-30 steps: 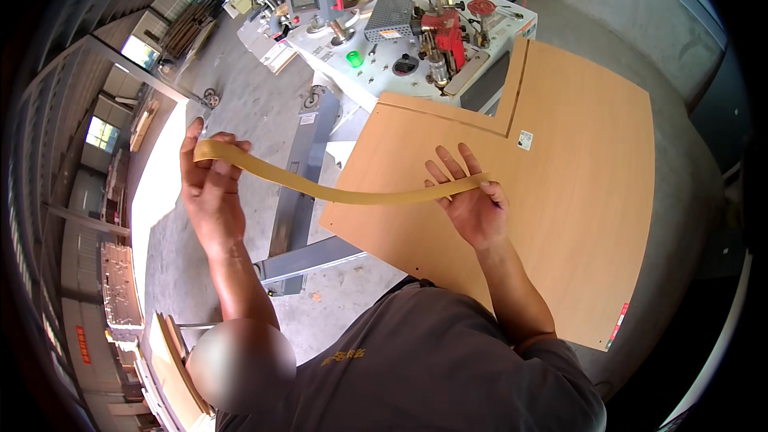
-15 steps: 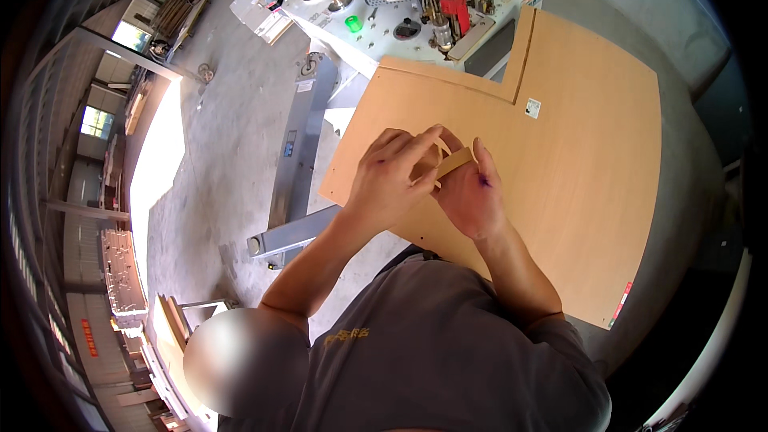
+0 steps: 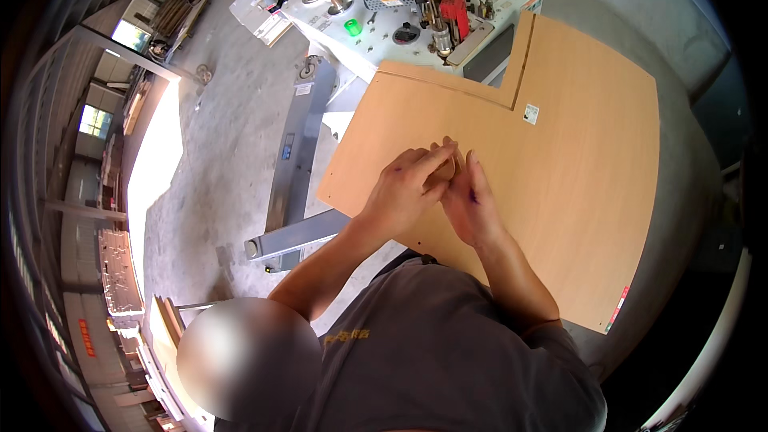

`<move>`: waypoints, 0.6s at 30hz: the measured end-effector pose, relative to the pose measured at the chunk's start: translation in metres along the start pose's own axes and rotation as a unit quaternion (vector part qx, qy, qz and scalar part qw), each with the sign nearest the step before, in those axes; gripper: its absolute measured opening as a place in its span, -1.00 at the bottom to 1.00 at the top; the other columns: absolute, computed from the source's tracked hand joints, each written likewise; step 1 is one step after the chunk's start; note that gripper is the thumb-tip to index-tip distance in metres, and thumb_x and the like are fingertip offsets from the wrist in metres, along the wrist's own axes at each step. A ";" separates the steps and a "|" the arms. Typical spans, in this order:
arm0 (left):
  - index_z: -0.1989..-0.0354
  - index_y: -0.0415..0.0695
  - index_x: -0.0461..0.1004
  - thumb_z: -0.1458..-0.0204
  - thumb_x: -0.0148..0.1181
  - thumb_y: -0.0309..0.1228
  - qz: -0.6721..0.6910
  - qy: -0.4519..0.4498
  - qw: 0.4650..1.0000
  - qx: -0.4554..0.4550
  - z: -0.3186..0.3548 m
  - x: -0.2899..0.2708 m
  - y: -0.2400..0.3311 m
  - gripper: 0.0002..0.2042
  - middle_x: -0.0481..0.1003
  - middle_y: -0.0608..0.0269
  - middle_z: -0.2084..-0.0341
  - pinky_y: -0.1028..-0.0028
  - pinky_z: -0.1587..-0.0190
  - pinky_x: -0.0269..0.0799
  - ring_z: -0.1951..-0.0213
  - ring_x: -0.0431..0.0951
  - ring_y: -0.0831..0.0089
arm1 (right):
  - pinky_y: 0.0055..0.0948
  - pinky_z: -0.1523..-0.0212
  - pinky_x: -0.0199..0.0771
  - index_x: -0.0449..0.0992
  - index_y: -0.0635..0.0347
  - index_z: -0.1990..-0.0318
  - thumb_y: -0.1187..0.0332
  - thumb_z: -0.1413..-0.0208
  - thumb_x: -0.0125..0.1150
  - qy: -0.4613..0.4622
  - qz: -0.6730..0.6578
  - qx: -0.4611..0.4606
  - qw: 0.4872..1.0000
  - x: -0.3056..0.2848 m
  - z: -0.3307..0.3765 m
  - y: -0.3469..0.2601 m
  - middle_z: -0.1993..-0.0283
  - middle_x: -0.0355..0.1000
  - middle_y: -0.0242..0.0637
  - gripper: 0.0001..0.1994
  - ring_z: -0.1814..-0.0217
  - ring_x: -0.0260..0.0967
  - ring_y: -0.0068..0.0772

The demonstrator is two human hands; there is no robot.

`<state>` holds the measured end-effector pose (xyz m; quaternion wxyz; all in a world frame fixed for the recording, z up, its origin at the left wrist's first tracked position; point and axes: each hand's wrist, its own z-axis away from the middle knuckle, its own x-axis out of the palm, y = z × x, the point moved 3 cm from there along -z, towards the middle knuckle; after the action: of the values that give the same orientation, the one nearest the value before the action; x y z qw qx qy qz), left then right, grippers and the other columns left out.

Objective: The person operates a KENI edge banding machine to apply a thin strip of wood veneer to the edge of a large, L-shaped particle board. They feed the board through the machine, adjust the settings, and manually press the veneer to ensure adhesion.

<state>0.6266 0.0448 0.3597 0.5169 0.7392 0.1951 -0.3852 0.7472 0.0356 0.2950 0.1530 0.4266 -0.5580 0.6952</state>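
Occupying the frame from centre to right, a wood-toned panel [image 3: 588, 168] sits below the white machine [image 3: 378, 42] at upper centre. Left hand [image 3: 406, 186], fingers bent narrow, meets the right hand [image 3: 473, 206] at frame centre; right grip cannot be told. Left fingers hold the tan strip [image 3: 449, 168], mostly hidden between both hands.

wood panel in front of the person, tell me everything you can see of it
The wood panel is a broad, flat, light tan sheet with a fine wood-like grain. A large notch is cut from its far side, facing the white machine table, with dark lines along both notch edges. A white label sits near the notch's inner corner; a narrow red-and-green sticker marks the near right corner. The left hand and right hand are over it; contact is unclear.
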 end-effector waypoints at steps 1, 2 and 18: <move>-0.20 -0.09 0.41 0.05 0.32 -0.53 0.015 0.013 1.000 -0.013 0.000 -0.001 0.000 -0.45 0.54 0.16 0.23 0.37 0.11 0.50 0.19 0.56 0.29 | -0.15 -0.54 -0.32 -0.31 0.31 -0.51 -0.24 -0.37 -0.33 0.013 0.018 -0.020 1.000 -0.002 0.002 0.001 -0.58 -0.25 -0.07 -0.14 -0.63 -0.33 -0.16; -0.21 -0.09 0.39 0.06 0.33 -0.54 0.030 0.026 0.999 -0.026 0.001 -0.001 -0.001 -0.43 0.54 0.16 0.25 0.38 0.12 0.50 0.21 0.56 0.32 | -0.13 -0.54 -0.31 -0.26 0.31 -0.51 -0.20 -0.37 -0.24 0.026 0.036 -0.039 0.998 -0.004 0.003 0.002 -0.58 -0.26 -0.06 -0.15 -0.64 -0.35 -0.14; -0.32 -0.16 0.16 0.07 0.40 -0.58 0.344 0.002 0.939 -0.010 0.006 -0.013 -0.034 -0.26 0.51 0.18 0.20 0.44 0.15 0.51 0.23 0.54 0.49 | -0.29 -0.25 0.25 0.54 0.23 0.33 0.50 -0.12 0.31 0.108 0.347 -0.130 0.922 0.011 -0.015 -0.050 -0.04 0.48 -0.23 -0.95 -0.22 0.32 -0.29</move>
<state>0.5929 0.0544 0.3477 0.6249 0.7566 -0.0667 -0.1805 0.7687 0.0624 0.3353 0.0153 0.1052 -0.7368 0.6677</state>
